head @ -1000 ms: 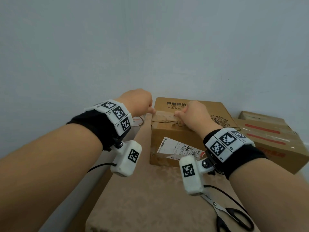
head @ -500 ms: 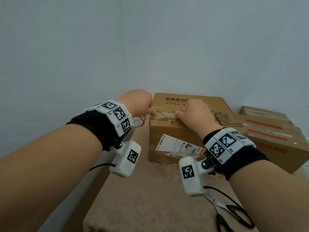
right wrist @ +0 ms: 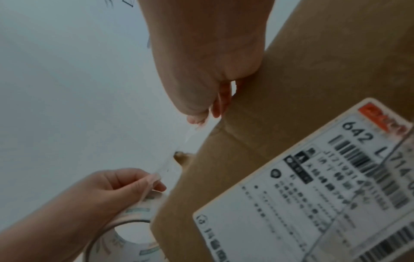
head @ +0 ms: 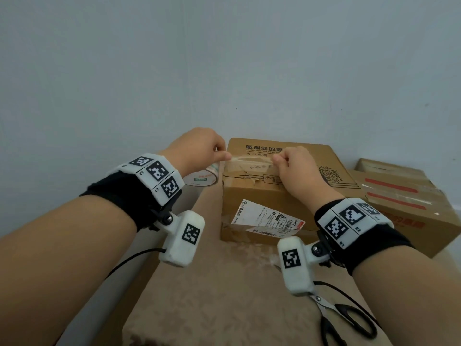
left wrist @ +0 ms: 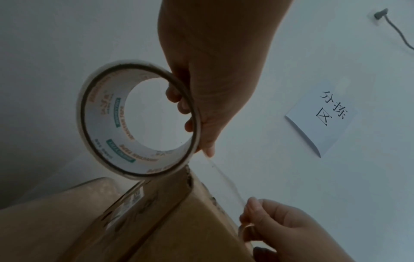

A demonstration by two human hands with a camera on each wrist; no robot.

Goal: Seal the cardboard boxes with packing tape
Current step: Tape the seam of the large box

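Your hands stretch clear tape over a cardboard box (head: 272,193) at frame centre.
Your left hand (head: 197,151) grips the tape roll (head: 203,177); your right hand (head: 296,168) pinches the tape strip (head: 249,159) above the box top.

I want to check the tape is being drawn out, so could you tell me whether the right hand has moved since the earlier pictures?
Yes. The right hand has moved rightward along the box top, away from the box's left edge.
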